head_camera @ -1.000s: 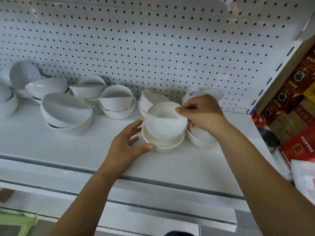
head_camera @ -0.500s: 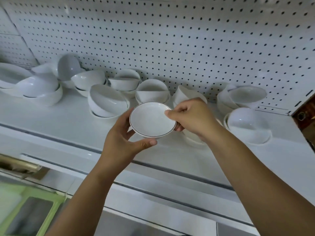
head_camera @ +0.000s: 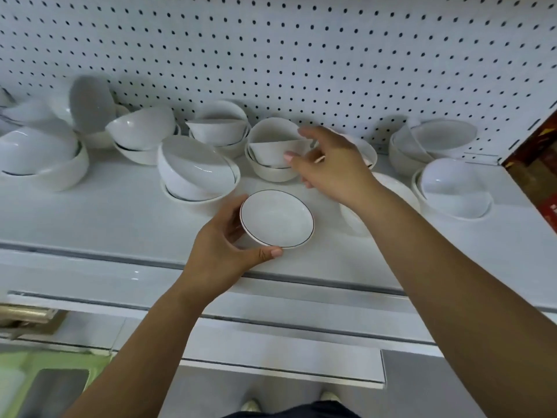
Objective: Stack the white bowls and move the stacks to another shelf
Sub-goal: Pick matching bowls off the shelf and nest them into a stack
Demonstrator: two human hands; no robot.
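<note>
My left hand (head_camera: 224, 245) grips a small white bowl (head_camera: 277, 218) with a thin dark rim line, holding it just above the front of the white shelf (head_camera: 105, 218). My right hand (head_camera: 328, 167) hovers with spread fingers beside a tilted bowl (head_camera: 271, 146) that sits inside another bowl at the back; whether the fingertips touch it is unclear. Several more white bowls lie along the shelf in loose pairs, among them a tilted pair (head_camera: 196, 173) at the centre left and a pair (head_camera: 452, 188) at the right. Another bowl (head_camera: 391, 191) lies partly hidden under my right wrist.
A white pegboard wall (head_camera: 301, 55) backs the shelf. More bowls (head_camera: 42, 155) crowd the far left. Red and brown boxes (head_camera: 536, 167) stand past the shelf's right end. A lower white shelf edge (head_camera: 271, 348) juts out below, with a green object (head_camera: 45, 384) on the floor at lower left.
My right hand let go of the small bowl and moved up and back toward the tilted bowl. The left hand now holds the small bowl alone. The view shifted slightly.
</note>
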